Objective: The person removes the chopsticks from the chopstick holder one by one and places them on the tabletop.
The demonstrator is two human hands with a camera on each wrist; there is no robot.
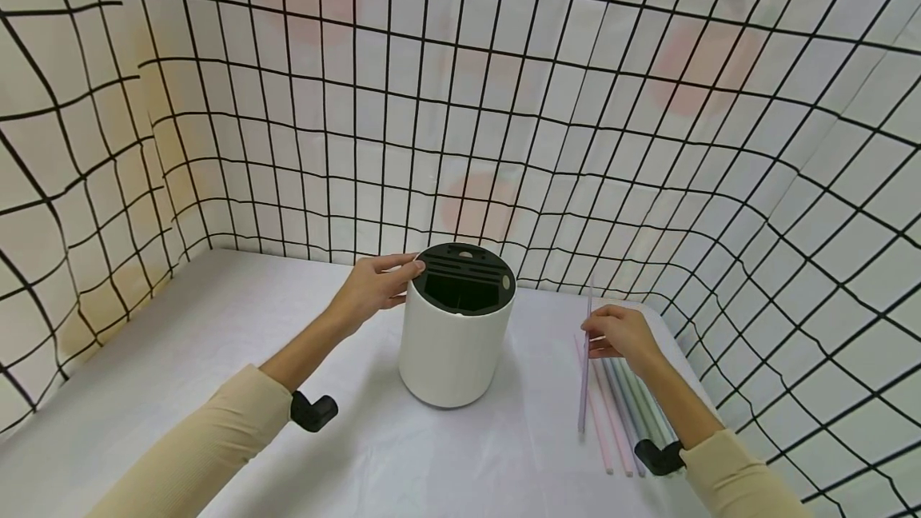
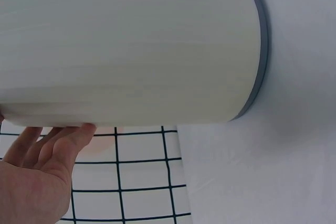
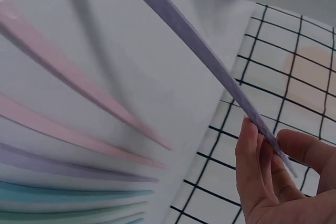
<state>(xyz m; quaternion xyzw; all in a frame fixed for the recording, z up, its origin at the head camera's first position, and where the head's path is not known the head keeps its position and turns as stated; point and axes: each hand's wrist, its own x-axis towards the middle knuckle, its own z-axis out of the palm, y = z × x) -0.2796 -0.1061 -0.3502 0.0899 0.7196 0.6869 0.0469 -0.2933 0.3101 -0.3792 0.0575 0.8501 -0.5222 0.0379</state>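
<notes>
On the counter (image 1: 216, 358), a white holder (image 1: 453, 350) with a black slotted top stands upright at centre; the left hand (image 1: 374, 290) rests straight fingers against its upper rim, steadying it. Right hand (image 1: 622, 334) pinches a lilac straw (image 1: 584, 374), raised off the row of pastel straws (image 1: 626, 414) lying just right of the holder. Judged step: pick-up done, transfer pending; the next move would call for tipping the straw upright and aligning it with the top opening.
</notes>
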